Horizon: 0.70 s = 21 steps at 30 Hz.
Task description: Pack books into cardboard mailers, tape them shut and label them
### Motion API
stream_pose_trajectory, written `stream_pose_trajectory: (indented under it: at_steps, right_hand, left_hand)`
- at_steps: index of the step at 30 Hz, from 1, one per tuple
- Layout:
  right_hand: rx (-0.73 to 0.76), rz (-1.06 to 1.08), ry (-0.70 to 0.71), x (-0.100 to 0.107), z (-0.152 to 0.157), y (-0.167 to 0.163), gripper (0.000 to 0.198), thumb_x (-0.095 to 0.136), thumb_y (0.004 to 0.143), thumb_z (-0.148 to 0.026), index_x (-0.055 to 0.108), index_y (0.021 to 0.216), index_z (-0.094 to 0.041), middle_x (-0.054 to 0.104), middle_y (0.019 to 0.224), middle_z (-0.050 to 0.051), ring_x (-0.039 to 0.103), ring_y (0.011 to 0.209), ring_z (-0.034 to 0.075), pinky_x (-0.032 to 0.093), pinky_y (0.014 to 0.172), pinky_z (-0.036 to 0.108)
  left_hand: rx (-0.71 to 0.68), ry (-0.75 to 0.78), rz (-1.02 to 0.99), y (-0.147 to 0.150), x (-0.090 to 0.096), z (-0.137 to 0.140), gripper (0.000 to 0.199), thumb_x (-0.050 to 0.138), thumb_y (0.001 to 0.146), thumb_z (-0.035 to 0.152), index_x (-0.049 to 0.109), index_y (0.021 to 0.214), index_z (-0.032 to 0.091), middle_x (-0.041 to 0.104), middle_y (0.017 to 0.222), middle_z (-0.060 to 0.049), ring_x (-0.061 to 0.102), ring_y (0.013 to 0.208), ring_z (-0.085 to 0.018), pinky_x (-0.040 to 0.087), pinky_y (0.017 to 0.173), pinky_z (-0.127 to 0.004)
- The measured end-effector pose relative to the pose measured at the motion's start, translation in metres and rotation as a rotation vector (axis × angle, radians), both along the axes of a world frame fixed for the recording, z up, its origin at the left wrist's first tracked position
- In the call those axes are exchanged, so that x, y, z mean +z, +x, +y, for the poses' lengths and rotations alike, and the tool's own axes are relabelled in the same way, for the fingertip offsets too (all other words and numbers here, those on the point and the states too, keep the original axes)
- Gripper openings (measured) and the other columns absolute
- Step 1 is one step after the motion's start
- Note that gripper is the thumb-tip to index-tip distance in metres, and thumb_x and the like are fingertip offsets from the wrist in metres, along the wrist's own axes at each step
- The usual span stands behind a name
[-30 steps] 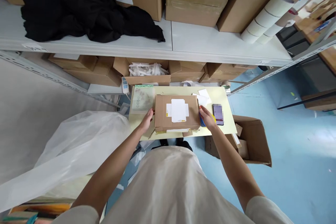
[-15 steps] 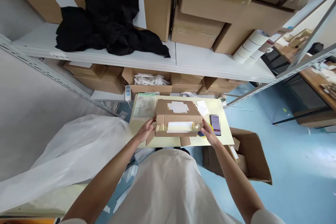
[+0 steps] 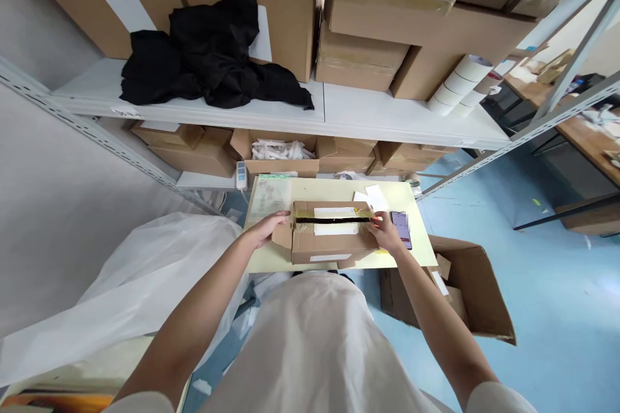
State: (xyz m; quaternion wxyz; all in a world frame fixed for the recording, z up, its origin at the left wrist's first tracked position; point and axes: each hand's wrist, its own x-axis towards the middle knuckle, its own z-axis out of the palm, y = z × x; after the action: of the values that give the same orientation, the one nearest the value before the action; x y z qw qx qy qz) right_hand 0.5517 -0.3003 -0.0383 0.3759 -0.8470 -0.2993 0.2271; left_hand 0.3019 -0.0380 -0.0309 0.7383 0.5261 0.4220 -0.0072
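A brown cardboard box point(image 3: 334, 246) lies on a small pale-yellow table point(image 3: 405, 197) right in front of me. Along its upper face runs a dark gap between two flaps, with clear tape and a split white label on either side. My left hand point(image 3: 267, 228) grips the box's left end by a side flap, fingers at the upper edge. At the opposite end my right hand point(image 3: 385, 233) is closed on the upper right corner, its fingertips partly hidden. A phone point(image 3: 402, 230) with a lit screen rests just right of that hand, and white paper slips point(image 3: 376, 197) lie behind it.
A grey shelf point(image 3: 368, 117) spans the back, bearing large cartons, black cloth point(image 3: 213, 55) and white rolls point(image 3: 458, 87). To the right of the table, an open carton point(image 3: 484, 284) holds smaller boxes on the blue floor. Translucent plastic sheeting point(image 3: 145, 271) is bunched at left.
The box has turned between my hands: its taped, labelled face now points upward and shows a dark gap. My left hand has shifted slightly up along its end, and the view has tilted slightly.
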Motion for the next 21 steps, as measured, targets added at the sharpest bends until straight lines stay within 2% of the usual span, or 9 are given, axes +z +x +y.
stream_pose_trajectory:
  at_steps: [3,5,7,9,10,12,15,17,21]
  right_hand:
    - [-0.036,-0.001,0.025,-0.009,-0.004,-0.005,0.03,0.053,0.08,-0.043,0.047,0.103,-0.024,0.07,0.1,0.008,0.068,0.086,0.023,0.051,0.078,0.04]
    - [-0.065,-0.08,0.026,-0.01,-0.005,-0.009,0.03,0.05,0.082,-0.045,0.049,0.103,-0.023,0.069,0.1,0.009,0.067,0.088,0.025,0.05,0.078,0.04]
    - [-0.093,-0.215,0.021,-0.01,-0.006,-0.013,0.032,0.047,0.084,-0.046,0.053,0.103,-0.022,0.067,0.103,0.011,0.065,0.091,0.027,0.05,0.077,0.041]
    - [-0.032,-0.36,0.008,-0.008,-0.007,-0.017,0.034,0.048,0.084,-0.048,0.057,0.102,-0.02,0.063,0.108,0.014,0.061,0.099,0.029,0.048,0.083,0.044]
    - [0.039,-0.423,-0.012,-0.007,-0.007,-0.019,0.037,0.05,0.082,-0.049,0.059,0.104,-0.02,0.061,0.113,0.015,0.057,0.104,0.031,0.046,0.087,0.046]
    - [0.188,-0.518,-0.083,-0.006,-0.008,-0.023,0.049,0.06,0.076,-0.053,0.058,0.114,-0.022,0.055,0.122,0.015,0.05,0.113,0.036,0.039,0.094,0.052]
    - [0.274,-0.551,-0.221,-0.007,-0.008,-0.027,0.079,0.073,0.062,-0.056,0.047,0.131,-0.027,0.051,0.125,0.015,0.046,0.113,0.04,0.034,0.094,0.059]
    - [0.263,-0.506,-0.27,-0.009,-0.008,-0.026,0.089,0.076,0.058,-0.055,0.042,0.136,-0.029,0.051,0.12,0.014,0.048,0.109,0.039,0.036,0.091,0.058]
    - [0.21,-0.335,-0.186,-0.013,-0.002,-0.018,0.079,0.074,0.061,-0.05,0.044,0.131,-0.027,0.051,0.11,0.01,0.05,0.106,0.033,0.043,0.086,0.05]
  left_hand:
    - [0.02,0.031,-0.021,-0.005,-0.008,0.011,0.047,0.058,0.063,0.03,0.061,0.109,0.022,0.071,0.081,-0.002,0.066,0.076,-0.022,0.05,0.066,-0.033]
    - [0.024,0.159,-0.035,-0.008,-0.01,0.019,0.048,0.061,0.063,0.03,0.061,0.11,0.02,0.072,0.09,-0.006,0.066,0.084,-0.024,0.051,0.074,-0.037]
    - [0.044,0.442,0.0,-0.011,-0.009,0.021,0.05,0.066,0.062,0.028,0.061,0.111,0.018,0.071,0.099,-0.01,0.064,0.096,-0.028,0.048,0.086,-0.042]
    - [0.019,0.815,0.049,-0.011,-0.005,0.017,0.048,0.067,0.062,0.025,0.063,0.109,0.017,0.067,0.109,-0.013,0.058,0.109,-0.032,0.041,0.097,-0.045]
    - [-0.036,0.97,0.06,-0.011,-0.003,0.013,0.044,0.065,0.064,0.023,0.064,0.108,0.018,0.065,0.113,-0.013,0.055,0.113,-0.033,0.038,0.101,-0.046]
    - [-0.199,1.156,0.05,-0.008,0.0,0.002,0.033,0.058,0.071,0.021,0.068,0.103,0.021,0.064,0.114,-0.012,0.054,0.114,-0.033,0.035,0.103,-0.047]
    - [-0.382,1.22,0.063,-0.005,0.001,-0.011,0.031,0.047,0.08,0.021,0.07,0.101,0.024,0.067,0.105,-0.011,0.06,0.105,-0.031,0.037,0.1,-0.048]
    - [-0.409,1.221,0.077,-0.004,-0.001,-0.014,0.035,0.043,0.082,0.021,0.069,0.106,0.023,0.068,0.107,-0.011,0.061,0.104,-0.03,0.037,0.1,-0.048]
    - [-0.396,1.155,0.038,-0.006,-0.007,-0.01,0.041,0.039,0.083,0.021,0.065,0.115,0.022,0.068,0.114,-0.01,0.061,0.106,-0.027,0.038,0.1,-0.045]
